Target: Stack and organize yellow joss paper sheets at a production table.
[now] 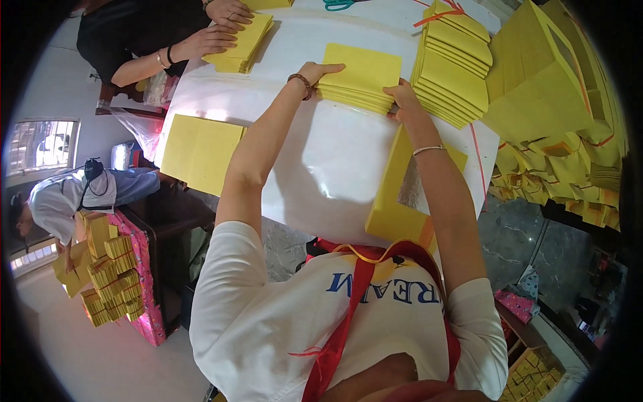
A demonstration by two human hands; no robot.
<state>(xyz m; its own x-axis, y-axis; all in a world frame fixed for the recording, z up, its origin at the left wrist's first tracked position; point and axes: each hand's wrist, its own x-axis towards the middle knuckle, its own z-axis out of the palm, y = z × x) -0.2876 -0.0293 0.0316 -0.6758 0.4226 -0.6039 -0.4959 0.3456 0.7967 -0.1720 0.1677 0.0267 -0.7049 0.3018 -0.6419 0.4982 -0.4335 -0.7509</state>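
Both arms reach forward over a white table (301, 174) to a small stack of yellow envelopes (362, 67). My left hand (313, 74) closes on the stack's left edge, its thumb lying on top and its fingers mostly out of sight. At the near right corner, my right hand (404, 99) grips the stack with the thumb above and fingers at the side and below. Just right of that hand is a taller, fanned pile of yellow envelopes (452, 67). Beneath my right forearm lies a yellow envelope (388, 201) with a translucent grey patch beside it.
Across the table at left, a co-worker's hands (218, 40) rest on another envelope stack (248, 43). More envelopes (201, 151) lie near my left arm. Green scissors (338, 4) sit at the far edge. Large yellow bundles (536, 87) crowd the right. Another person (74, 201) handles bundles at left.
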